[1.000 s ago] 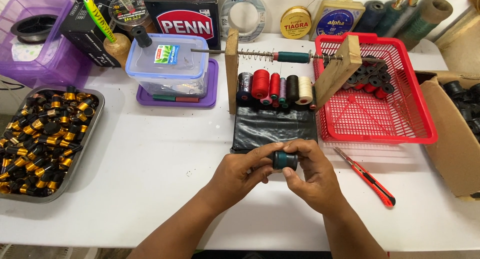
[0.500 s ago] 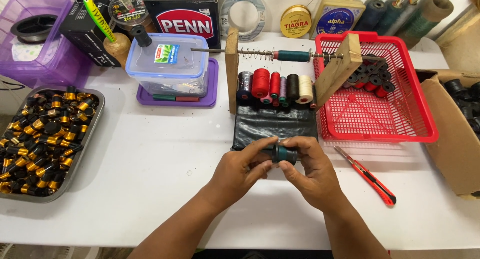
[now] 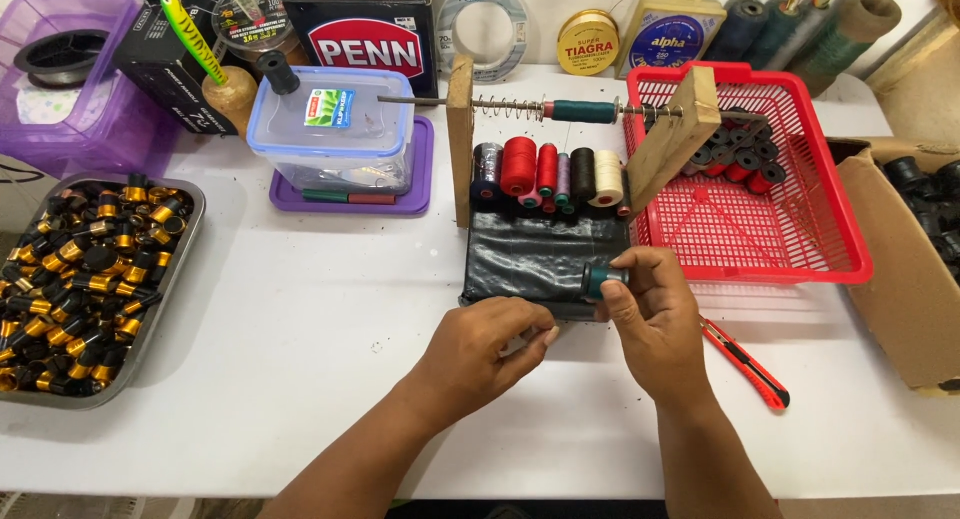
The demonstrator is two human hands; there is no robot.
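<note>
The right hand [image 3: 655,324] pinches a small dark teal spool [image 3: 603,279] between thumb and fingertips, above a black mat [image 3: 535,264] (just before a rack of thread spools [image 3: 545,174]). The left hand [image 3: 485,349] rests beside it, fingers curled together, holding nothing visible.

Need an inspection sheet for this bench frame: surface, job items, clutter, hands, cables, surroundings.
Surface: white table, black mat at centre.
Job's things: small teal-wound spool in right hand; wooden thread rack with coloured thread spools behind the mat.
Clutter: metal tray of black and gold parts, clear lidded box, red basket, red utility knife, cardboard box.
Hands: right hand pinches the spool; left hand beside it, fingertips closed, contents unclear.
Cables: nothing seen.
Surroundings: purple bin, line spools and boxes along the back.
</note>
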